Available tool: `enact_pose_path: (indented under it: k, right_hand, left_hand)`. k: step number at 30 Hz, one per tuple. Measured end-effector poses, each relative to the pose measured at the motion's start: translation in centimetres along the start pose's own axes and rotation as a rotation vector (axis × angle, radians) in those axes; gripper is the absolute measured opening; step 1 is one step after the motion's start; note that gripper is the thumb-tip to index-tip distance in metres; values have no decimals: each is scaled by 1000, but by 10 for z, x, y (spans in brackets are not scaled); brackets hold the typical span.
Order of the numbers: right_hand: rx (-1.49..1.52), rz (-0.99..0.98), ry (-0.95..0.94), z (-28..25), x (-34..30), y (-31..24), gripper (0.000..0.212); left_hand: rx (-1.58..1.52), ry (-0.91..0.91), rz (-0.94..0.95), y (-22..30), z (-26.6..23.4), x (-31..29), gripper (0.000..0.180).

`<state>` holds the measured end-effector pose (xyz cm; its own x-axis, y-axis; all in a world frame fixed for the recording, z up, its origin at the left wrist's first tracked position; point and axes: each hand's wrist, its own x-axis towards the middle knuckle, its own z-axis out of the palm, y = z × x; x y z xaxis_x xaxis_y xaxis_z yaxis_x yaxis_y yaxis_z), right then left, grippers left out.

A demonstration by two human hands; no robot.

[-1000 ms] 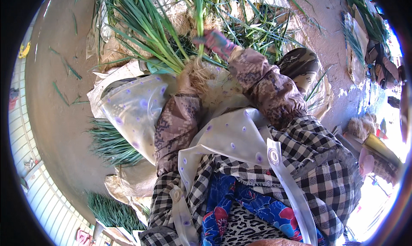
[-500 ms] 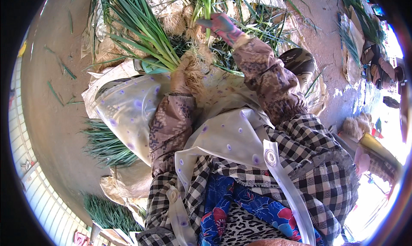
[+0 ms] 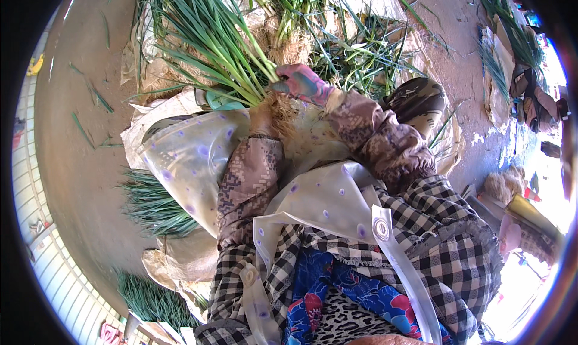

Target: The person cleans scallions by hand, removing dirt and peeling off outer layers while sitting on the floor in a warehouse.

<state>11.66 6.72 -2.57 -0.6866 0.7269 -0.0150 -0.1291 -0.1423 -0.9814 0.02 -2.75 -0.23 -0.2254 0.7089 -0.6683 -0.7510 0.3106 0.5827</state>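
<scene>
My left hand [image 3: 262,120], bare at the wrist, is closed around the lower end of a thick bunch of green onions [image 3: 220,53]. Their leaves fan up to the far left, and pale, stringy roots [image 3: 284,111] hang over the fingers. My right hand [image 3: 307,85], in a pink and grey-green glove, is pinched at the base of a green onion stalk [image 3: 262,59] along the bunch's right edge. Its fingertips are right beside the roots. A clear plastic apron [image 3: 186,155] with purple spots covers my lap below both hands.
Beyond my hands lie more rooted green onions [image 3: 290,44] and loose green leaves [image 3: 355,62] on pale sacking [image 3: 376,2]. Stacked green bundles [image 3: 158,203] are on the left. A camouflage shoe [image 3: 416,101] shows at right. Stray leaves [image 3: 84,128] lie on the floor.
My right hand has come nearer and left, from the far pile to the bunch, with a green onion. My left hand still grips the bunch, slightly further right in view.
</scene>
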Motion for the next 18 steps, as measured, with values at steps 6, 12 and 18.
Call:
enact_pose_path:
  k: [6, 12, 18]
  right_hand:
    - [-1104, -228, 47, 28, -22, -68, 17]
    - [-1035, -180, 257, 2, -37, -78, 12]
    - [-891, -6, 615, -22, -24, -91, 9]
  left_hand:
    - [-65, -41, -6, 22, 2, 4, 22]
    - [-127, -251, 15, 16, 45, 22, 25]
    - [-157, -311, 173, 44, 40, 23, 32]
